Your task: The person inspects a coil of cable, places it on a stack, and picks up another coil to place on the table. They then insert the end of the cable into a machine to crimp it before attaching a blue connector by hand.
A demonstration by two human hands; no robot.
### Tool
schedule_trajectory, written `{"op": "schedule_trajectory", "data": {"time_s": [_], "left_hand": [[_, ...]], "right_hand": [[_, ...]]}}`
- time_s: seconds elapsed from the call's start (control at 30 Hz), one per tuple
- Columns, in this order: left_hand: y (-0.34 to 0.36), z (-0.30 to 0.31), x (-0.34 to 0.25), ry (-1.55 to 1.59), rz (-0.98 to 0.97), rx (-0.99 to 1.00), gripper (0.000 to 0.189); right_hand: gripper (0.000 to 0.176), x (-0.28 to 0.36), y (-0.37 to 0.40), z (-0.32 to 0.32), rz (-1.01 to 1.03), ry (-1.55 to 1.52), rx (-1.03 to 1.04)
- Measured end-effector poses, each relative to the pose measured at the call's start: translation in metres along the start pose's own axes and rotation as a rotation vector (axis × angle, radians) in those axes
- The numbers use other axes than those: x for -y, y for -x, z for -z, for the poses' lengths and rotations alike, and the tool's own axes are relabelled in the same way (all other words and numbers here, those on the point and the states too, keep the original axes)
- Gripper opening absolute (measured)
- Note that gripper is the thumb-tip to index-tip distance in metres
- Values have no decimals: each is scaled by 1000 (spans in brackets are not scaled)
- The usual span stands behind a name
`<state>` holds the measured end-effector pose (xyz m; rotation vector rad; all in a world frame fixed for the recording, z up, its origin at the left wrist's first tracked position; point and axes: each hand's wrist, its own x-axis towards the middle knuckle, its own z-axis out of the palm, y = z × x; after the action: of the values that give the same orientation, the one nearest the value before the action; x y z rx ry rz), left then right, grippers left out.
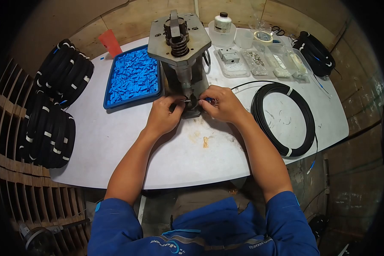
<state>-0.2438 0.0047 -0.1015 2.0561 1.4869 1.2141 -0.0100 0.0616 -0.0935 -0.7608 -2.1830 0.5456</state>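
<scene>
A metal press [179, 51] stands at the back middle of the white table. At its base, my left hand [164, 112] pinches a small thin piece at the left of the press tip. On the other side of the tip, my right hand [222, 103] is closed on a dark cable with a blue part by the fingertips. This cable seems to run from the black cable coil [259, 115] lying on the right of the table. What sits right under the press tip is too small and dark to tell.
Blue pieces fill a dark blue tray [158, 91] left of the press. Bundled black coils [47, 128] stand at the left, another coil bundle [315, 53] at the back right. Clear containers [232, 70], a bottle [222, 23], tape [263, 36] and scissors [278, 30] are behind.
</scene>
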Motion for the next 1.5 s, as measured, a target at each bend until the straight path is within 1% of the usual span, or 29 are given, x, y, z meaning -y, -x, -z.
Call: {"op": "schedule_trajectory", "data": {"time_s": [0.1, 0.23, 0.3, 0.37, 0.47, 0.63, 0.8, 0.93, 1.03, 1.23, 1.3, 1.43, 1.5], "left_hand": [[0, 0, 1, 18, 10, -5, 23], [-1, 4, -2, 15, 7, 12, 23], [-1, 4, 0, 8, -4, 18, 23], [-2, 5, 0, 0, -13, 25, 23], [-2, 6, 1, 21, 3, 40, 24], [-2, 9, -3, 36, 88, 100, 25], [-2, 9, -4, 43, 100, 111, 25], [-2, 9, -4, 52, 116, 119, 24], [-2, 8, 0, 33, 64, 103, 24], [-1, 7, -1, 45, 72, 95, 22], [-1, 8, -2, 44, 74, 96, 22], [-1, 7, -2, 44, 50, 73, 22], [-1, 7, -2, 37, 60, 80, 22]], "right_hand": [[11, -1, 0, 0, 26, -10, -12], [11, -1, 1, 1, -7, -43, -2], [11, -3, 0, 1, 56, -7, 1], [11, -3, 0, 1, 61, -4, 0], [10, -1, 1, 3, 41, -7, 14], [9, 1, 0, 4, 16, -10, 35], [12, 2, 0, 5, 40, -18, 9], [12, 1, 0, 3, 20, -27, 9], [12, 0, 0, 3, 25, -27, 18], [12, 0, 0, 3, 36, -3, 18], [12, 0, 0, 2, 9, 0, 25], [12, -1, -1, 2, 18, 16, 21], [13, 1, 0, 2, -16, -12, 37]]}}
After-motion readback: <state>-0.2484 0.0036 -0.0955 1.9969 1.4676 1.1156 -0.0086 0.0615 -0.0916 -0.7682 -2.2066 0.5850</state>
